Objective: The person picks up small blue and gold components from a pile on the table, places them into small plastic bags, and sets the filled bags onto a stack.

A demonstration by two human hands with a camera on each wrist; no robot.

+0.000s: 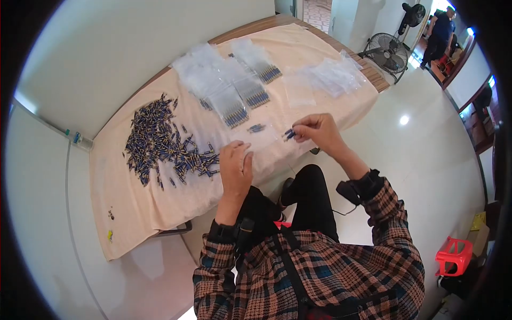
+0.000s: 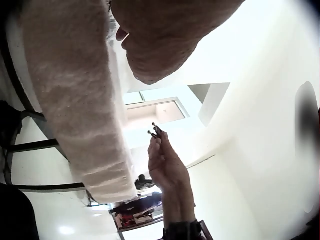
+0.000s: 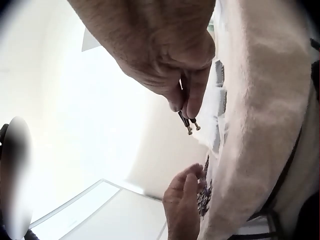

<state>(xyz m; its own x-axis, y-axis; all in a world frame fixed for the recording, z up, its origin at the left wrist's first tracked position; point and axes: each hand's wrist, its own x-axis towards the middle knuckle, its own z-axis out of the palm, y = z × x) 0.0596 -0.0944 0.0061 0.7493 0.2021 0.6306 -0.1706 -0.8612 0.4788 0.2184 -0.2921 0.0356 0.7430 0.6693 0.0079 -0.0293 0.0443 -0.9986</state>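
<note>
My right hand (image 1: 321,133) pinches a couple of small dark-blue connectors (image 1: 289,134) with gold-coloured tips between thumb and fingers, above the table's front edge. In the right wrist view their metal tips (image 3: 190,131) point out past the fingertips. My left hand (image 1: 236,168) is at the front of the table with loosely bent fingers and nothing visible in its grasp. Just left of it spreads a large loose pile of the same connectors (image 1: 154,141). Between and beyond the hands, a small group of connectors (image 1: 256,128) lies at a clear plastic bag.
Clear bags with rows of connectors (image 1: 234,117) lie farther back on the cream cloth (image 1: 133,213). Flat clear bags (image 1: 333,77) are at the far right. A standing fan (image 1: 386,52), a red stool (image 1: 454,257) and a person (image 1: 440,34) are off to the right.
</note>
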